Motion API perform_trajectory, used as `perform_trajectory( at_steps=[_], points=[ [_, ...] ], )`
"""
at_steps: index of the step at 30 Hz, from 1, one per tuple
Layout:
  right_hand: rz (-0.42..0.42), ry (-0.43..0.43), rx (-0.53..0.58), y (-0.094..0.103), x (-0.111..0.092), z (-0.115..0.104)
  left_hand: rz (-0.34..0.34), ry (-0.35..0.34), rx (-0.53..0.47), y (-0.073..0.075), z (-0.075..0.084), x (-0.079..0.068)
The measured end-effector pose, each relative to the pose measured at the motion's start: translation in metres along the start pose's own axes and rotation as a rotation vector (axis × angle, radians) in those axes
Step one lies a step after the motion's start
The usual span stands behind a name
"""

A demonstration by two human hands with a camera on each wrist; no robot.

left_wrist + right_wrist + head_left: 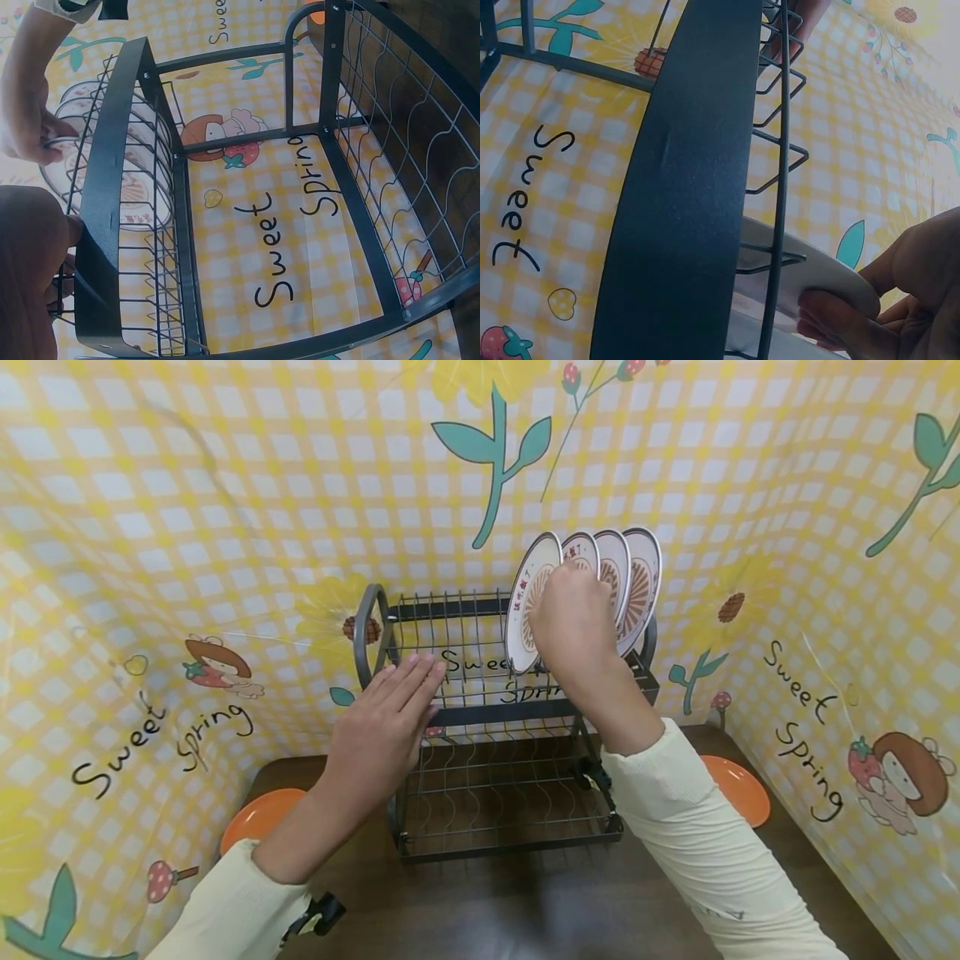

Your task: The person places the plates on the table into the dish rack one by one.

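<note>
A dark metal two-tier dish rack (498,713) stands on the table. Several white patterned plates stand on edge in a row at the right of its upper tier, and the leftmost plate (522,631) is in my right hand (573,618). In the right wrist view, thumb and fingers pinch that plate's rim (840,283). The other plates (643,585) are just right of the hand, partly overlapping. My left hand (382,718) rests on the upper tier's front edge at the left, fingers extended over the wires; its thumb is hidden in the head view.
Orange plates lie on the table on both sides of the rack, one at the left (258,814) and one at the right (738,789). The rack's lower tier (510,777) has wavy wires. A yellow checked cloth (285,485) with printed flowers surrounds the table's back and sides.
</note>
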State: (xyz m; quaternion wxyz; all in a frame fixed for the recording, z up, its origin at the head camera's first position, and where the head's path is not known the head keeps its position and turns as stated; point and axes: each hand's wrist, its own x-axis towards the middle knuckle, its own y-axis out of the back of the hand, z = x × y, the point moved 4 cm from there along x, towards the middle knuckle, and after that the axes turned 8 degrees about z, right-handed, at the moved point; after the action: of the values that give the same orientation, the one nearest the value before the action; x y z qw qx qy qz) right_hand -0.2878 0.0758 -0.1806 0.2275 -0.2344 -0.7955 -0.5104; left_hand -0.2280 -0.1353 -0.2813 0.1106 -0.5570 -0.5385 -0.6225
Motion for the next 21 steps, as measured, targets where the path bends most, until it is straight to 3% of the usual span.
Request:
perform_trajectory(
  at_steps=[7,14,21],
  points=[
    [-0.040,-0.016,-0.007,0.0003,-0.0009,0.0000,0.007,-0.001,-0.003,-0.0005,0.0000,0.0006],
    [-0.021,-0.068,0.025,-0.0005,-0.0023,0.0012,-0.003,-0.015,0.012,-0.0009,-0.0006,0.0003],
    [-0.011,-0.048,0.004,-0.0002,-0.0038,0.0007,-0.008,-0.014,0.009,-0.0011,0.0002,0.0010]
  ],
)
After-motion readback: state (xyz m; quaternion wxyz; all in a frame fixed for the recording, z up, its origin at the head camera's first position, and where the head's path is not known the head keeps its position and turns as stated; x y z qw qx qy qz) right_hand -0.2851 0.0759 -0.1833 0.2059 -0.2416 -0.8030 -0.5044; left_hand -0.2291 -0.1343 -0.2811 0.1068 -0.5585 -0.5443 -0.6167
